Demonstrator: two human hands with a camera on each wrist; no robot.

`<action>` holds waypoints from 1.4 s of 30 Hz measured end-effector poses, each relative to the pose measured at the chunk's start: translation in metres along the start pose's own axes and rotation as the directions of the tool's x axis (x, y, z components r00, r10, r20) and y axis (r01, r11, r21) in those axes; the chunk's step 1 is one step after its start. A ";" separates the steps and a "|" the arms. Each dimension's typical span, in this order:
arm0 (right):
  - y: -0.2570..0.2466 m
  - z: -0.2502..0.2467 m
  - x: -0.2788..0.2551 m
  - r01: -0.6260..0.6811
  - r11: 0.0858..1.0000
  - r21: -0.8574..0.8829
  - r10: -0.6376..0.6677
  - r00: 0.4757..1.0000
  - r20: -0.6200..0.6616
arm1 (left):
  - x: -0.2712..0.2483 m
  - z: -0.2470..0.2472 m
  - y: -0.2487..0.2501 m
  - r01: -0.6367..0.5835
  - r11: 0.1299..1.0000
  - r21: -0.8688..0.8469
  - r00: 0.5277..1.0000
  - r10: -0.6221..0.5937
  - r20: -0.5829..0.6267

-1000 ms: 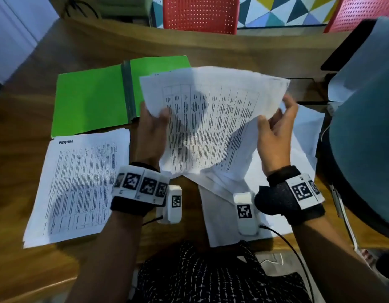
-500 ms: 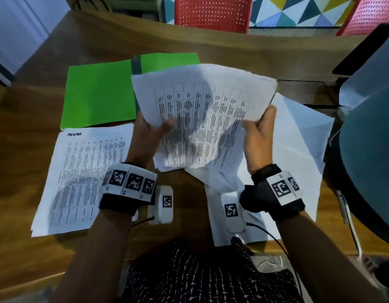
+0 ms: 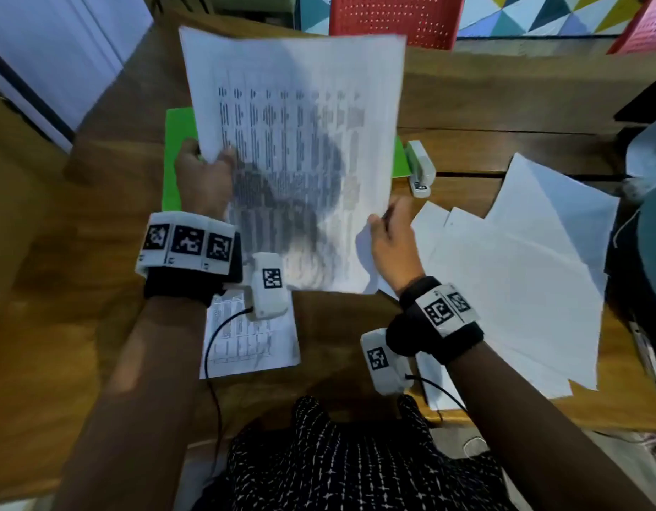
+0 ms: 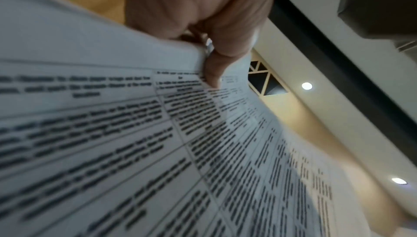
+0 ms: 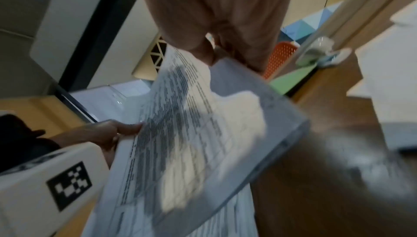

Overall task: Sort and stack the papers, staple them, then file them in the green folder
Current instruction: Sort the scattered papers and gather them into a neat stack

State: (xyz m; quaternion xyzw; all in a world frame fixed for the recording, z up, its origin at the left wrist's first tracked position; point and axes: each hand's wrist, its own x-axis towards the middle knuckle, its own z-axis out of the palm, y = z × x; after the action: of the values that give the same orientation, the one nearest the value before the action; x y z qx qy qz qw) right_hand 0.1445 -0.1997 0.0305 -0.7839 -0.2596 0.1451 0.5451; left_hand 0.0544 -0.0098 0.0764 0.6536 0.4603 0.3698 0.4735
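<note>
printed sheets: being held raised over the desk, left hand gripping the left edge, right hand pinching the lower right corner. green folder lying underneath; stapler sitting beside it; loose papers lying at right.

Held sheets above table, folder behind them, stapler right of folder, loose papers at right, printed sheet near the table's front edge.

left hand raised, pinching, right hand pinching
</note>
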 end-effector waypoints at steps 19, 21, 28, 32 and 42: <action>0.029 0.129 -0.048 -0.190 0.744 -0.641 0.498 0.798 0.340 | 0.013 -0.091 -0.150 0.328 0.645 0.690 0.884 -0.468 0.017; 0.031 0.133 -0.052 -0.125 0.723 -0.680 0.481 0.798 0.365 | 0.010 -0.083 -0.148 0.357 0.581 0.731 0.864 -0.503 -0.022; 0.038 0.073 -0.016 -0.133 0.778 -0.614 0.437 0.817 0.376 | -0.002 -0.037 -0.119 0.370 0.682 0.630 0.905 -0.418 -0.078; 0.066 -0.011 0.018 -0.280 0.754 -0.595 0.446 0.883 0.150 | -0.013 0.019 -0.090 0.157 0.822 0.548 0.962 -0.253 0.102; 0.139 -0.184 0.041 -0.449 0.457 -0.768 0.562 0.815 -0.141 | -0.106 0.174 -0.070 0.015 0.752 0.659 0.774 -0.426 0.468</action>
State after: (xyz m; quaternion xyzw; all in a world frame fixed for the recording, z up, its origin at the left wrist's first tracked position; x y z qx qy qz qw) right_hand 0.3069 -0.3571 -0.0294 -0.9679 -0.0864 0.2261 0.0679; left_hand 0.1647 -0.1499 -0.0437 0.7906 0.4618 -0.0883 0.3923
